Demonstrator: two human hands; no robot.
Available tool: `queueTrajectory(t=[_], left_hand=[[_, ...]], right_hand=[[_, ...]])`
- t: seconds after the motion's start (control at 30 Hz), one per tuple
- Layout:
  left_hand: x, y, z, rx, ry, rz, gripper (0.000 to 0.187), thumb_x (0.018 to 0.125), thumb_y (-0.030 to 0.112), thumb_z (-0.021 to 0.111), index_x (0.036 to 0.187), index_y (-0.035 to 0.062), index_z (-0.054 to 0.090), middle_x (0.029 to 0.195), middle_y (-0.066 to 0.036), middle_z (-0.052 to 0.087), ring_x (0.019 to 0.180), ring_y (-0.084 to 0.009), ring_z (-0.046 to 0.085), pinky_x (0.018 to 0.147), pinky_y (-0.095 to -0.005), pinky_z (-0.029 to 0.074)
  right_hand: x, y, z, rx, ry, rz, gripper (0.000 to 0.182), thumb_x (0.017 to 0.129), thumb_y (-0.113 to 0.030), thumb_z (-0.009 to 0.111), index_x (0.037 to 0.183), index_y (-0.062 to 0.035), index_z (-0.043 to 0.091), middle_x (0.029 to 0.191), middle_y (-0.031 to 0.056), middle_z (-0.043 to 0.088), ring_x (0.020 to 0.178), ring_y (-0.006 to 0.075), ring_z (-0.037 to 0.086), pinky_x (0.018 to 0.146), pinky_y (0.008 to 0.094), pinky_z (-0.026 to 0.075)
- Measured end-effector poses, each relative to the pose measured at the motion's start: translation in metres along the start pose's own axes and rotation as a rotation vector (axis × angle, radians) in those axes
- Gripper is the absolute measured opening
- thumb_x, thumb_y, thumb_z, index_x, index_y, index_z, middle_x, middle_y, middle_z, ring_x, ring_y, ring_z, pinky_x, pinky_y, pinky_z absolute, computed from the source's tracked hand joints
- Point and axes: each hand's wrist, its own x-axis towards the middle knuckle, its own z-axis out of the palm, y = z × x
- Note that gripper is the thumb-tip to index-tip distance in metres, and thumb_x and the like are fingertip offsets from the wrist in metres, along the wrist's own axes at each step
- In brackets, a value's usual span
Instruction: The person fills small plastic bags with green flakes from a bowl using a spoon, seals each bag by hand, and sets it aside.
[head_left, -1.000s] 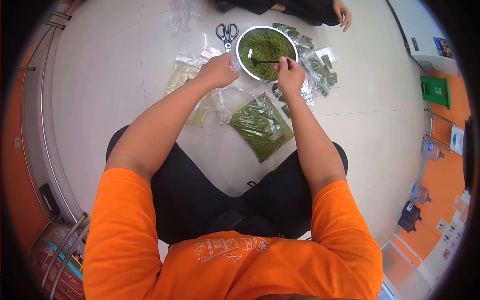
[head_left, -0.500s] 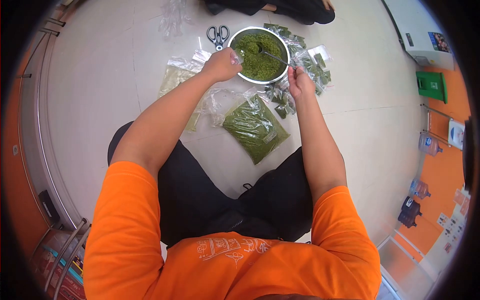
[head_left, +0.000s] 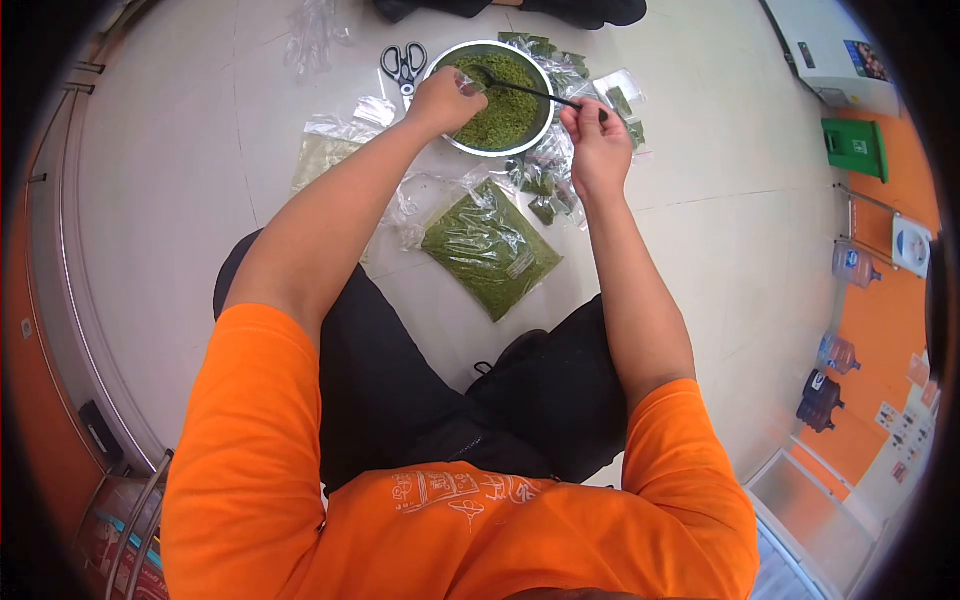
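Note:
A round metal bowl (head_left: pixel 548 112) of chopped green stuff (head_left: pixel 508 122) stands on the floor. Over its left side my left hand (head_left: pixel 446 102) is closed on a small clear plastic bag (head_left: pixel 466 82). My right hand (head_left: pixel 600 148), at the bowl's right, grips the handle of a black spoon (head_left: pixel 535 93), whose head is up by the small bag. Nearer to me lies a large clear bag filled with green (head_left: pixel 492 250). Small filled green packets (head_left: pixel 540 182) are spread along the bowl's right side.
Black-handled scissors (head_left: pixel 404 66) lie left of the bowl. Empty-looking plastic bags (head_left: pixel 325 160) are on the floor at the left, more (head_left: pixel 312 40) farther back. Another person's dark-clothed legs (head_left: pixel 590 10) are beyond the bowl. A green bin (head_left: pixel 854 148) stands at the right.
The spoon's head has moved out of the middle of the bowl's contents toward the small bag at my left hand. The whole view has shifted slightly, with the bowl now further left.

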Motion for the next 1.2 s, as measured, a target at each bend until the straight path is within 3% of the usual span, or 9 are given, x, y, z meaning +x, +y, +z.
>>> queueTrajectory(t=[0.1,0.23,0.47,0.6,0.73,0.97,1.1,1.13,1.2], left_hand=[[-0.001,0.001,0.000,-0.085,0.057,0.023,0.057,0.077,0.041,0.077,0.113,-0.0014,0.062,0.103,-0.015,0.071,0.098,-0.0260,0.069,0.089,-0.0356,0.052],[-0.004,0.002,-0.004,-0.190,0.059,0.030,0.056,0.078,0.036,0.080,0.116,-0.0008,0.061,0.106,-0.013,0.071,0.098,-0.0231,0.068,0.090,-0.0345,0.052],[-0.003,-0.011,-0.007,-0.361,0.004,0.056,0.063,0.078,0.031,0.082,0.127,0.0008,0.056,0.113,-0.010,0.070,0.103,-0.0202,0.068,0.091,-0.0340,0.052],[-0.005,-0.020,-0.007,-0.420,0.074,0.075,0.056,0.077,0.031,0.082,0.120,0.0032,0.059,0.110,-0.009,0.069,0.099,-0.0199,0.067,0.089,-0.0329,0.052],[-0.011,-0.029,-0.014,-0.404,0.073,0.061,0.049,0.078,0.029,0.083,0.116,0.0054,0.062,0.109,-0.008,0.068,0.098,-0.0173,0.066,0.089,-0.0308,0.052],[-0.012,-0.055,-0.021,-0.369,0.086,-0.101,0.052,0.078,0.031,0.084,0.118,0.0065,0.062,0.112,-0.009,0.067,0.099,-0.0177,0.064,0.087,-0.0317,0.052],[-0.018,-0.082,-0.034,-0.379,-0.031,-0.161,0.058,0.077,0.031,0.085,0.124,0.0070,0.060,0.116,-0.010,0.066,0.104,-0.0183,0.062,0.093,-0.0343,0.048],[-0.019,-0.088,-0.043,-0.403,-0.158,-0.203,0.073,0.074,0.029,0.087,0.134,0.0060,0.054,0.124,-0.014,0.062,0.110,-0.0210,0.061,0.099,-0.0360,0.046],[-0.028,-0.107,-0.047,-0.336,-0.161,-0.200,0.081,0.067,0.029,0.091,0.135,0.0049,0.053,0.128,-0.016,0.060,0.113,-0.0242,0.061,0.096,-0.0365,0.049]], right_hand=[[-0.006,-0.008,-0.002,-0.307,-0.294,-0.299,0.012,0.098,-0.002,0.059,0.104,0.0049,0.066,0.104,0.0123,0.069,0.088,0.0165,0.069,0.083,0.0271,0.056],[-0.007,-0.009,0.000,-0.306,-0.321,-0.470,0.010,0.095,0.002,0.061,0.101,0.0044,0.069,0.104,0.0115,0.070,0.088,0.0155,0.069,0.083,0.0267,0.055],[-0.010,-0.012,0.010,-0.270,-0.281,-0.399,0.012,0.098,-0.005,0.061,0.103,0.0043,0.068,0.102,0.0117,0.071,0.088,0.0161,0.070,0.083,0.0274,0.055],[-0.006,-0.017,0.015,-0.168,-0.152,-0.378,0.019,0.100,-0.012,0.061,0.103,0.0062,0.064,0.100,0.0140,0.070,0.088,0.0182,0.070,0.083,0.0283,0.056],[0.005,-0.010,0.012,-0.142,-0.026,-0.291,0.019,0.101,-0.009,0.057,0.107,0.0081,0.062,0.103,0.0154,0.068,0.087,0.0200,0.070,0.084,0.0278,0.058],[0.018,0.041,-0.010,-0.125,0.091,0.119,0.022,0.100,-0.009,0.058,0.107,0.0113,0.060,0.097,0.0142,0.065,0.082,0.0180,0.069,0.074,0.0250,0.060],[0.017,0.054,-0.014,-0.131,0.088,0.197,0.021,0.100,-0.010,0.059,0.107,0.0099,0.060,0.097,0.0123,0.065,0.079,0.0165,0.068,0.072,0.0233,0.060],[0.018,0.056,-0.014,-0.143,0.092,0.210,0.020,0.100,-0.010,0.059,0.107,0.0094,0.060,0.097,0.0118,0.065,0.079,0.0161,0.067,0.072,0.0229,0.059],[0.019,0.058,-0.013,-0.162,0.083,0.227,0.020,0.100,-0.010,0.059,0.107,0.0093,0.060,0.097,0.0119,0.065,0.080,0.0160,0.067,0.072,0.0229,0.059]])
